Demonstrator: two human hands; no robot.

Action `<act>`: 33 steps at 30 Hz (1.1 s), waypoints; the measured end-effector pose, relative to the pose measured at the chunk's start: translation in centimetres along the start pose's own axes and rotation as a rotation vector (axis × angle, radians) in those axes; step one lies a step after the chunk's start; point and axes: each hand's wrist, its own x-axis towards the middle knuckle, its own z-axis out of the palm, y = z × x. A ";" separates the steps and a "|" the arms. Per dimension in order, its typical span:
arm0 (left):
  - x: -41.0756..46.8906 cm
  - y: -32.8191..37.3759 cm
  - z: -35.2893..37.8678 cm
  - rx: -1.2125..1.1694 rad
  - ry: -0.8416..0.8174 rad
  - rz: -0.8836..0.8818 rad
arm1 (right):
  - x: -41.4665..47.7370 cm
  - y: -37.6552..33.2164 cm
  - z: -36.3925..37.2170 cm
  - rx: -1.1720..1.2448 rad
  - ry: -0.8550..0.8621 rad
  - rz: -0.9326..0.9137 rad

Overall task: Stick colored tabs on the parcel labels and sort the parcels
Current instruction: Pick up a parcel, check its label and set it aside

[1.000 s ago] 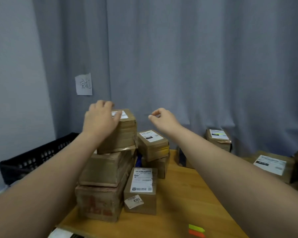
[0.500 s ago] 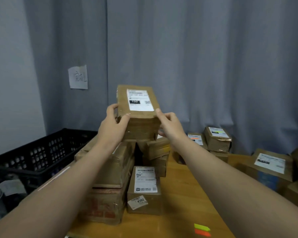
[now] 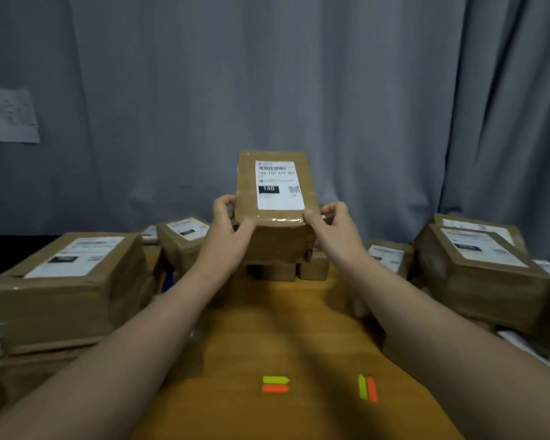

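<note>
A small brown cardboard parcel (image 3: 275,236) is held up in the air above the middle of the wooden table (image 3: 267,328), tilted so its white label (image 3: 278,185) marked 150 faces me. My left hand (image 3: 227,225) grips its left near corner. On the opposite corner, my right hand (image 3: 329,228) grips it the same way. Two sets of green and orange sticky tabs lie on the table near me: one pair (image 3: 275,384) lying flat, the other pair (image 3: 367,387) turned upright.
Stacks of labelled cardboard parcels stand on both sides: a large one at the left (image 3: 67,281), a big one at the right (image 3: 480,271), smaller ones (image 3: 183,239) behind. A grey curtain hangs behind, with a paper note (image 3: 11,115) at the left.
Both hands took the top parcel off the left stack and carried it to the middle, above the table. My view has turned right and downward, bringing both tab sets into sight.
</note>
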 end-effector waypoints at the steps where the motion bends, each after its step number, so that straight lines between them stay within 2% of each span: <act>1: -0.7 -0.6 0.9 0.011 -0.019 -0.042 | -0.6 1.4 -0.7 -0.035 -0.013 0.023; 10: -7.4 -8.8 6.5 0.145 -0.166 -0.368 | -5.5 13.1 -0.6 -0.226 -0.142 0.306; 13: -8.8 -11.3 7.4 0.183 -0.201 -0.369 | -6.4 14.5 -0.1 -0.227 -0.121 0.310; 18: -9.6 -12.9 8.0 0.134 -0.114 -0.345 | -6.3 15.0 -0.1 -0.194 -0.131 0.303; 21: -10.3 -13.3 8.7 0.119 -0.041 -0.325 | -7.0 15.3 -1.3 -0.153 -0.203 0.264; 23: -10.6 -13.2 9.1 0.121 -0.003 -0.311 | -7.6 16.2 -2.9 -0.177 -0.325 0.262; 25: -10.7 -13.1 9.2 0.134 0.013 -0.305 | -8.0 17.2 -4.8 -0.408 -0.487 0.329; 28: -10.7 -13.0 9.3 0.132 0.014 -0.329 | -8.4 18.0 -6.5 -0.947 -0.760 0.425; 29: -10.8 -12.9 9.3 0.124 0.010 -0.337 | -8.5 17.9 -6.7 -1.003 -0.782 0.433; 33: -10.8 -12.8 9.1 0.117 -0.007 -0.334 | -8.4 17.6 -6.2 -0.962 -0.739 0.438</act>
